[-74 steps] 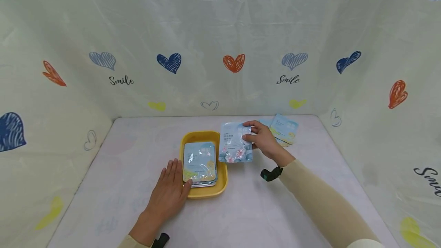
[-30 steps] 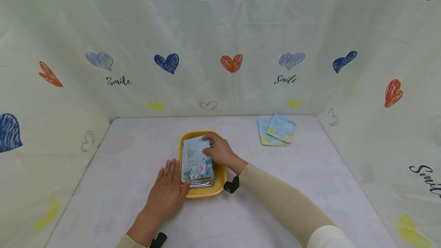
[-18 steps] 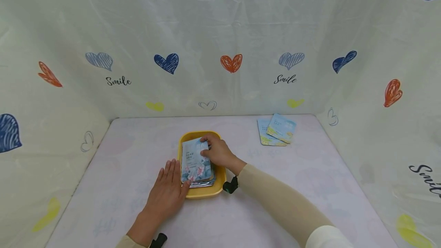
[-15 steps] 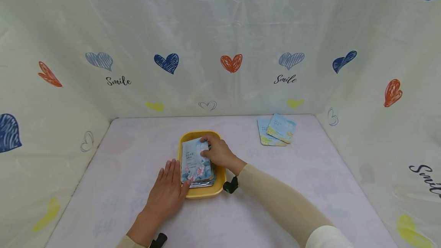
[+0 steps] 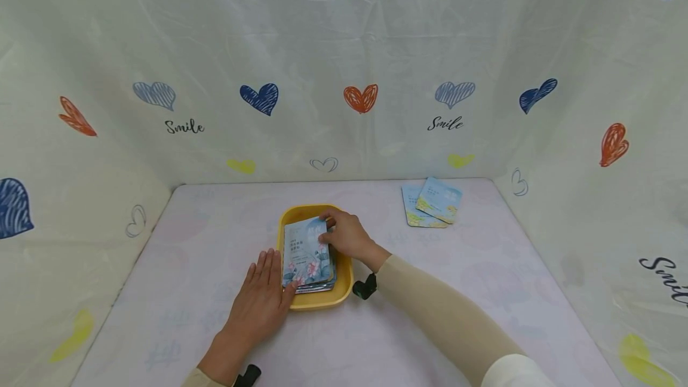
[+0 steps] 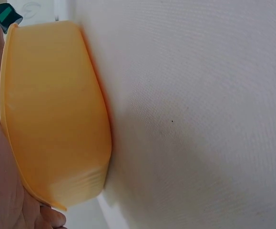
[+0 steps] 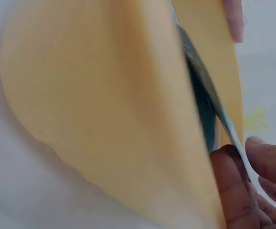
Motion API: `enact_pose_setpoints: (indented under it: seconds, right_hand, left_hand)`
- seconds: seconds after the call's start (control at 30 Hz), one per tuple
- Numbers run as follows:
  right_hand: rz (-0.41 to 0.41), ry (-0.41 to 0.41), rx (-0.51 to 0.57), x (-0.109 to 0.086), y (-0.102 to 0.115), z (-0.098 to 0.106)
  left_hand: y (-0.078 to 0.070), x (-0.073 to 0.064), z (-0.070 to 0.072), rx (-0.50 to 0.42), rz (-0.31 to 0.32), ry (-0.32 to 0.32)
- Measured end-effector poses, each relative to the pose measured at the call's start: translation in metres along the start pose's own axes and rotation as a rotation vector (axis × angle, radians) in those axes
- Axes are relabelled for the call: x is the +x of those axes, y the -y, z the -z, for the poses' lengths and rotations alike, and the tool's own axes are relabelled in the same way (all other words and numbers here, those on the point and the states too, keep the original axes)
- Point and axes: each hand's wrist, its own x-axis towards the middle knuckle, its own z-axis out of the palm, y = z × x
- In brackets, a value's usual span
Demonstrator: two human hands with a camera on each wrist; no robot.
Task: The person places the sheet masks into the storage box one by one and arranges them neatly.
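A blue sachet printed with pink flowers (image 5: pixel 304 251) lies over a stack of similar flat sachets (image 5: pixel 318 287) inside a yellow plastic basket (image 5: pixel 330 300). My right hand (image 5: pixel 349 236) pinches that top sachet by its upper right edge. In the right wrist view, the thumb (image 7: pixel 270 161) is on one face of the thin sachet (image 7: pixel 235 138) and bent fingers are on the other. My left hand (image 5: pixel 260 297) lies flat with straight fingers along the basket's left rim, its thumb reaching the stack's lower corner. The left wrist view shows the basket's outer wall (image 6: pixel 56 109) beside the palm.
Two light blue and yellow sachets (image 5: pixel 441 200) overlap on the white table (image 5: pixel 430 315), toward the back right. A pale curtain (image 5: pixel 322 40) with printed hearts encloses the table's back and sides. Dark wrist cameras sit on both wrists.
My right hand has brought the flowered sachet left from beside the basket and lowered it onto the stack. In the last half second it shifted slightly right. The left hand has stayed put.
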Motion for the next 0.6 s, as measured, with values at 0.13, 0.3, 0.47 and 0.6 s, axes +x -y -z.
enact_pose_setpoints:
  seconds: [0.13,0.3,0.47,0.6]
  right_hand:
    - [-0.024,0.0,0.037,-0.001,0.001,0.005]
    - [-0.037,-0.006,0.044,-0.004,0.0,0.01]
    - [-0.036,-0.019,0.056,-0.006,-0.003,0.015]
    - [-0.014,-0.014,0.115,-0.007,-0.007,0.019]
  left_hand:
    - [0.0,0.0,0.0,-0.002,0.0,-0.006]
    - [-0.001,-0.001,0.0,-0.016,-0.012,-0.024]
    - [0.0,-0.001,-0.002,-0.026,-0.02,-0.031]
    - [0.0,0.0,-0.003,-0.026,-0.021,-0.039]
